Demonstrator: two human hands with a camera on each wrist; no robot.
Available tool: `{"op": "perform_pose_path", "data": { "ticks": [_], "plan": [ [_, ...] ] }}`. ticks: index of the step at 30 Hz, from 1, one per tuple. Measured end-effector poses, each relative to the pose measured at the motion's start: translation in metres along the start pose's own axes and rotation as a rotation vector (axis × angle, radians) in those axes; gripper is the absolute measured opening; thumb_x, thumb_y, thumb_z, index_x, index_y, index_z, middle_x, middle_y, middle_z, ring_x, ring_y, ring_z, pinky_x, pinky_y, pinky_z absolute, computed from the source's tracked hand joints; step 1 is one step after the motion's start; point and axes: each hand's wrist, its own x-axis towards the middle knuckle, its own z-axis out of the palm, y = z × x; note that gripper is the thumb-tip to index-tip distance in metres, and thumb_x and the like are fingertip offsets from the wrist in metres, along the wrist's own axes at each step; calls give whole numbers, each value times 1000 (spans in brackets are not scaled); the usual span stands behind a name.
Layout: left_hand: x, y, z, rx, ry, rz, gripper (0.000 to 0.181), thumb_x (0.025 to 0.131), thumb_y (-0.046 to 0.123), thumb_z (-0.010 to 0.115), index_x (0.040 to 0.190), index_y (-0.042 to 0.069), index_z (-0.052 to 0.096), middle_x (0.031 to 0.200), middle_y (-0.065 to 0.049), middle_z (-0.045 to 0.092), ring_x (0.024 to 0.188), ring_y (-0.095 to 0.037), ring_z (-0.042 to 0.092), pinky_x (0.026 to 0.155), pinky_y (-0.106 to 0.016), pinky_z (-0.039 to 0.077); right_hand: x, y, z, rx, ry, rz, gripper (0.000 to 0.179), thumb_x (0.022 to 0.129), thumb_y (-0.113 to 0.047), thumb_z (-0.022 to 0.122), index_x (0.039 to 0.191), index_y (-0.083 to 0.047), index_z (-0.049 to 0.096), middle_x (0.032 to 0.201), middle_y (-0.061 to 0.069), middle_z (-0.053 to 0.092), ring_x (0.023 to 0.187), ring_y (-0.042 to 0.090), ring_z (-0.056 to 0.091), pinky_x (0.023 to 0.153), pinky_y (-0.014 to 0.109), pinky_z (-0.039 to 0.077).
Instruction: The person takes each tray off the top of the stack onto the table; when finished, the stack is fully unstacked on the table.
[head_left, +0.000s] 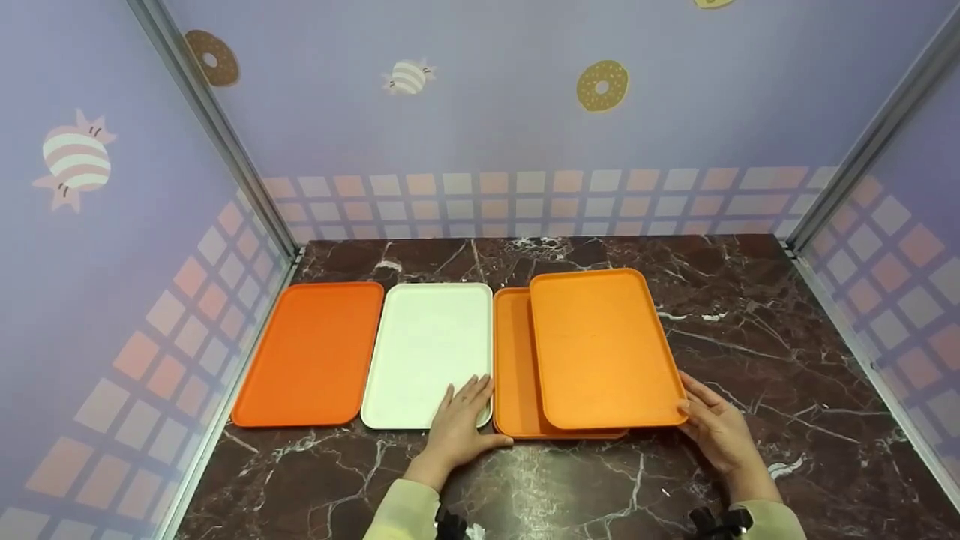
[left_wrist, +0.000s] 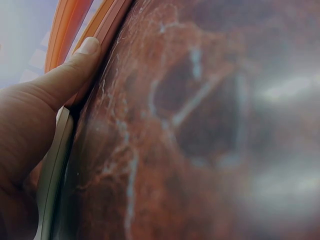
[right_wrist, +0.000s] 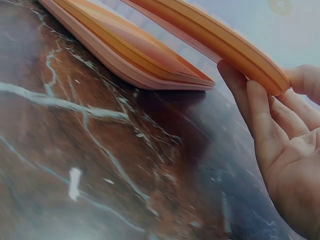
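Note:
My right hand (head_left: 716,431) pinches the near right corner of a light orange tray (head_left: 607,349), thumb on top and fingers beneath. In the right wrist view this raised tray (right_wrist: 215,37) is tilted above the table. Below and to its left lies another light orange tray (head_left: 517,360), partly covered; the right wrist view shows layered rims (right_wrist: 135,65) there. My left hand (head_left: 459,431) rests with outstretched fingers over the near right corner of a white tray (head_left: 431,345). Its thumb (left_wrist: 75,62) touches the front edge of the lower light orange tray.
A red-orange tray (head_left: 311,352) lies at the far left beside the white one. All rest on a dark marbled table (head_left: 735,330). Patterned panels enclose it, with a back wall (head_left: 495,135), a left wall (head_left: 90,270) and a right wall (head_left: 900,247).

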Motion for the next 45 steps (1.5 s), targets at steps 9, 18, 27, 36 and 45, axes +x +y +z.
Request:
{"op": "perform_pose_path", "data": {
  "ticks": [9, 18, 27, 36, 45],
  "plan": [
    [-1, 0, 1, 20, 5, -2, 105, 78, 63, 80, 159, 10, 40, 165, -8, 40, 154, -31, 36, 131, -56, 20, -4, -13, -25, 17, -65, -19, 47, 105, 7, 47, 136, -23, 67, 126, -4, 75, 102, 12, 76, 81, 24, 64],
    [-1, 0, 1, 30, 4, 0, 104, 78, 63, 79, 159, 10, 40, 165, -8, 40, 154, -31, 36, 131, -56, 21, -7, -25, -55, 78, -131, -28, 48, 106, 7, 42, 137, -21, 67, 127, -1, 75, 105, 14, 75, 84, 25, 64],
    [-1, 0, 1, 39, 6, 6, 104, 79, 65, 77, 160, 11, 39, 166, -8, 40, 154, -30, 35, 131, -56, 20, -7, -38, -92, 150, -264, -24, 54, 107, 9, 32, 142, -18, 64, 129, 4, 74, 105, 18, 76, 88, 27, 64],
    [-1, 0, 1, 22, -7, -8, 105, 79, 65, 77, 161, 13, 38, 167, -7, 38, 156, -29, 33, 132, -55, 18, -9, -50, -122, 192, -280, 30, 55, 108, 9, 31, 141, -18, 65, 130, 3, 74, 109, 19, 75, 90, 29, 64],
    [0, 0, 1, 11, -10, -16, 105, 79, 65, 77, 161, 13, 37, 167, -6, 37, 156, -28, 32, 133, -54, 16, -6, -52, -139, 135, -249, 96, 57, 108, 7, 31, 137, -24, 68, 126, -1, 75, 107, 15, 76, 88, 27, 64]
  ]
}}
